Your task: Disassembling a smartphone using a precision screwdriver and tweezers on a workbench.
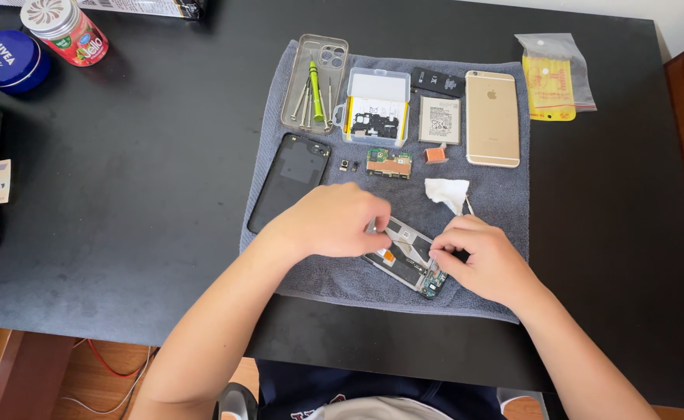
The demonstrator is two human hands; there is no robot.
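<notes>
Two hands on the opened phone frame point(408, 260), left hand point(334, 222) pinching its ten o'clock end, right hand point(486, 260) clamped on its three o'clock edge, grey towel point(505, 202) beneath.

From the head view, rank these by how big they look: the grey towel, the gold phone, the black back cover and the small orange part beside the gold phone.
1. Grey towel
2. Black back cover
3. Gold phone, close to the cover, so that order is unsure
4. Orange part

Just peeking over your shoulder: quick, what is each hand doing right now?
Left hand: closed, fingers gripping the top end of the opened phone.
Right hand: closed, fingers pinched at the phone's lower end; what it pinches cannot be told.
</notes>
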